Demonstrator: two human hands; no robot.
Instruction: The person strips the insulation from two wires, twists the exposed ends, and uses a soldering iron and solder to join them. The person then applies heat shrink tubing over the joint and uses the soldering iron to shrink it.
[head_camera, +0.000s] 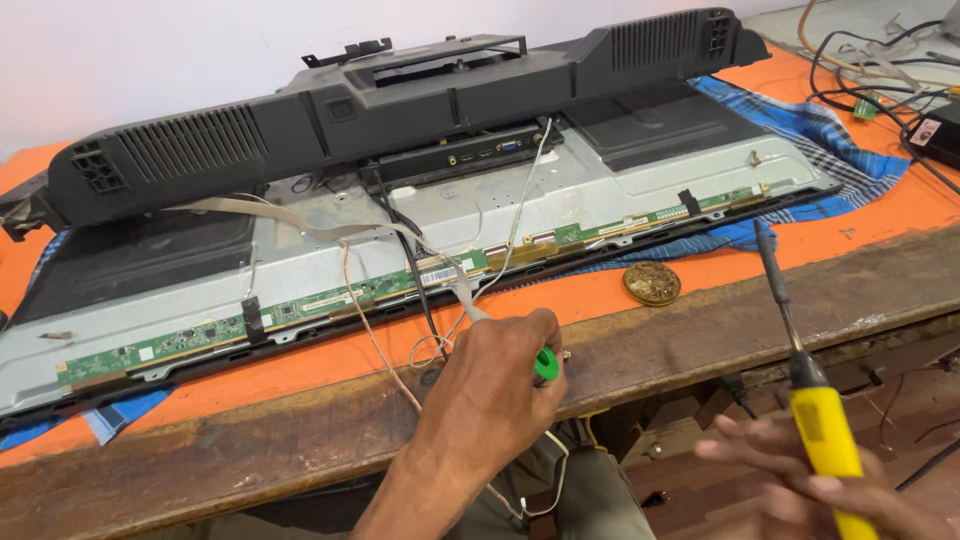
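The soldering iron (815, 400), with its yellow handle and long dark shaft, stands nearly upright past the front edge of the worktop (700, 330), towards its right end; our right hand (810, 480) has its grip clenched round the lower part of the handle, though motion blurs the fingers. The tip points up and reaches over the orange cover near the front rim. Our left hand (495, 385) rests on the front edge near the middle, its grip closed on a small green spool (546, 364) that shows at the fingertips. Thin wires (400, 330) run from under that hand up to the opened flat-panel set (420, 230), which lies face down along the worktop from the left end almost to the right. A narrow green circuit strip (300, 310) runs along the near side of its metal back, and the black rear cover (400, 100) is propped up along the far edge. A round tin of brass wool (652, 283) sits on the orange cover just beside the front edge, between our two hands. A blue checked cloth (830, 140) lies under the set, towards the far right corner.
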